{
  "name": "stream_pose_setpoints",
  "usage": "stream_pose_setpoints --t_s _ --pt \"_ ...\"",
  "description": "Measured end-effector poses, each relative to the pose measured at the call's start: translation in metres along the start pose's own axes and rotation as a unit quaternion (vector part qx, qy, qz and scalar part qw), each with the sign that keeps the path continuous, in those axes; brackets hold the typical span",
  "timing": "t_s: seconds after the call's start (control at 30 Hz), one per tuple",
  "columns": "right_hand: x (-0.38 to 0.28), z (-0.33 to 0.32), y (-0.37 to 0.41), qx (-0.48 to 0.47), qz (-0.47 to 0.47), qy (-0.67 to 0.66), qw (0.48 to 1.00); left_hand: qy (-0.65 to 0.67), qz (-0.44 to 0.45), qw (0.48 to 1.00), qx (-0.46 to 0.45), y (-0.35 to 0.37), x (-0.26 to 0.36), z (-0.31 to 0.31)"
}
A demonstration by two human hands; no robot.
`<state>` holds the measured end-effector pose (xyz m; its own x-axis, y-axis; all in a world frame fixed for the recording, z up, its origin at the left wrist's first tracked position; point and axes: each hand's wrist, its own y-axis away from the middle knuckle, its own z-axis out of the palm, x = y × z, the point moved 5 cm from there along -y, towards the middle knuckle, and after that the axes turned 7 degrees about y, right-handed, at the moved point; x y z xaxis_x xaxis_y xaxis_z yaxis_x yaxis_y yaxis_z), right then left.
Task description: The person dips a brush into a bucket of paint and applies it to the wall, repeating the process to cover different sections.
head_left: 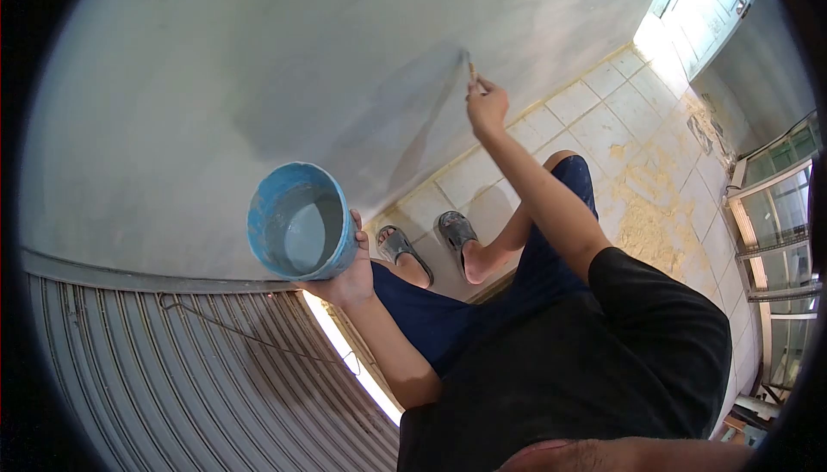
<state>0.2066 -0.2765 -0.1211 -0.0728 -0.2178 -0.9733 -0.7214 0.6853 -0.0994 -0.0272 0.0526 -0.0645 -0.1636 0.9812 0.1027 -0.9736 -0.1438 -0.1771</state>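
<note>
A blue bucket [345, 252] with grey paint [306, 226] inside rests in my left hand [349, 278], whose fingers wrap round its side and underside. My right hand [488, 106] is closed on the handle of a small brush [471, 69]. The brush's tip touches or nearly touches the grey wall [345, 59], and its bristles are too small to make out clearly. Darker grey patches and shadows show on the wall to the left of the brush.
Below the wall runs a tiled floor [568, 103] with yellowish stains, where my sandalled feet stand. A ribbed metal shutter [172, 369] is at the lower left. Glazed metal frames [775, 252] lean at the right, and a pale door [711, 11] stands at the upper right.
</note>
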Motion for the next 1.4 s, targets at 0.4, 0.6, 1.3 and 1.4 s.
stream_pose_setpoints --t_s 0.4,0.6,1.3,1.4 --pt "-0.082 0.093 0.205 -0.482 0.022 0.004 0.876 -0.006 0.019 1.000 -0.019 0.003 0.000 0.001" --pt "-0.076 0.049 0.063 -0.427 0.091 -0.060 0.898 0.010 0.021 1.000 -0.019 0.006 0.009 0.002" --pt "-0.101 0.080 0.178 -0.379 -0.020 -0.029 0.925 -0.001 0.002 0.999 -0.040 0.009 0.008 -0.002" --pt "-0.106 0.086 0.199 -0.541 0.091 -0.061 0.834 0.013 -0.006 1.000 -0.019 0.009 0.007 -0.001"
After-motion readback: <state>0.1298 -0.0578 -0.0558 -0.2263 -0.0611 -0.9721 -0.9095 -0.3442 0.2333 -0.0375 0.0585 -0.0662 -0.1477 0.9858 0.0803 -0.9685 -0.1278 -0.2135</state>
